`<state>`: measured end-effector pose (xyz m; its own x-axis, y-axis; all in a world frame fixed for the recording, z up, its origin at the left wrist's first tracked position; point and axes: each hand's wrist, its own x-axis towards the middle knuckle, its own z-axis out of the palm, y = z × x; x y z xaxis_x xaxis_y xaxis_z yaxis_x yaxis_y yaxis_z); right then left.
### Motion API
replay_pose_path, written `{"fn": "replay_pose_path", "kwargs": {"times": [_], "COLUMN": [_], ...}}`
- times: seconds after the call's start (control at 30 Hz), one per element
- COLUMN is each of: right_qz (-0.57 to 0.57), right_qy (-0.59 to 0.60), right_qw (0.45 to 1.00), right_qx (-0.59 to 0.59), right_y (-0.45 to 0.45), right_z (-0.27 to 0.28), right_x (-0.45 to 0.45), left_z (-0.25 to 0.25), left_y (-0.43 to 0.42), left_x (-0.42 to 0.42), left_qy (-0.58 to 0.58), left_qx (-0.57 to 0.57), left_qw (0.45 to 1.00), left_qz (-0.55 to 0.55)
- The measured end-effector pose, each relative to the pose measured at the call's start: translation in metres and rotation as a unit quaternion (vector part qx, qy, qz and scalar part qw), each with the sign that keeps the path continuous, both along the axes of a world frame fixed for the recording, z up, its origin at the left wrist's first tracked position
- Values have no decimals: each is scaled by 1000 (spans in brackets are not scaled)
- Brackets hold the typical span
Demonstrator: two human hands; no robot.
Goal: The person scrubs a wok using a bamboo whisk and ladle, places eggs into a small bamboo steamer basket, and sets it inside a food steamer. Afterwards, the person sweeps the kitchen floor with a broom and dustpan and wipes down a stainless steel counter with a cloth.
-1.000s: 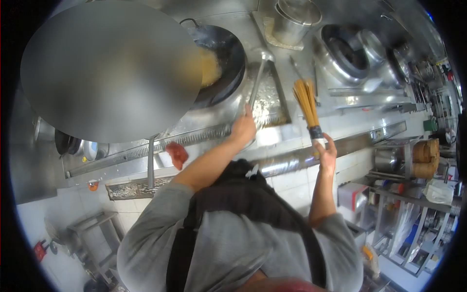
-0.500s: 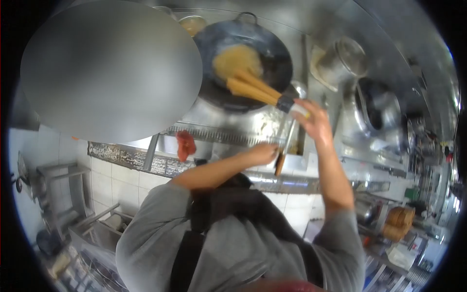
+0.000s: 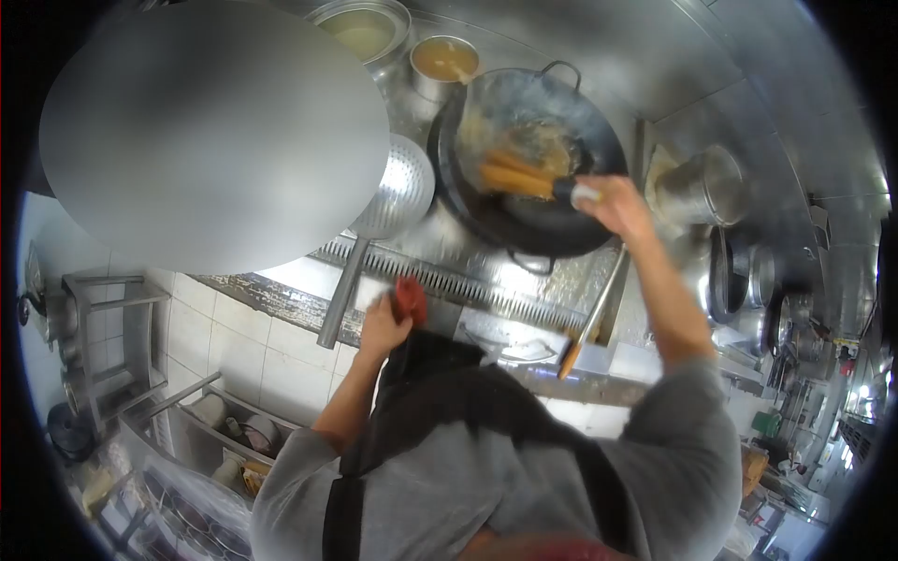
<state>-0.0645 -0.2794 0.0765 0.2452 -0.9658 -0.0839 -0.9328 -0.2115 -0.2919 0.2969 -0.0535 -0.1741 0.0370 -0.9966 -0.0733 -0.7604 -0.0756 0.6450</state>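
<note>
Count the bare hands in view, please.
2: the right hand holding the brush over the wok, the left hand at the red cloth. The grey blur may hide others.

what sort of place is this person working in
Most likely a commercial kitchen, judging by the large black two-handled metal wok, the long-handled perforated metal strainer and the small round metal pot near them.

No text, brand, number or sign can be read: the white band (image 3: 586, 194) on the bamboo wok brush (image 3: 518, 178), at two o'clock from the view's centre, is too blurred to show print; the yellow item (image 3: 254, 479) at half past seven is too small; flecks on the dark ledge (image 3: 281, 314) toward nine o'clock form no legible letters
</note>
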Motion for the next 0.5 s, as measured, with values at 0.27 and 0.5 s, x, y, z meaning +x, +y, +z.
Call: {"fn": "replay_pose_path", "kwargs": {"times": [0.27, 0.5], "right_qz": [-216, -23], "right_qy": [54, 34], "right_qw": [973, 999], "right_qx": [-68, 9], "right_y": [-55, 23], "right_z": [-27, -7], "right_x": [57, -30], "left_z": [6, 10], "left_y": [-23, -31], "left_x": [-12, -20], "left_qy": [52, 11], "left_qx": [76, 48], "left_qw": [995, 993], "left_qz": [-28, -103]}}
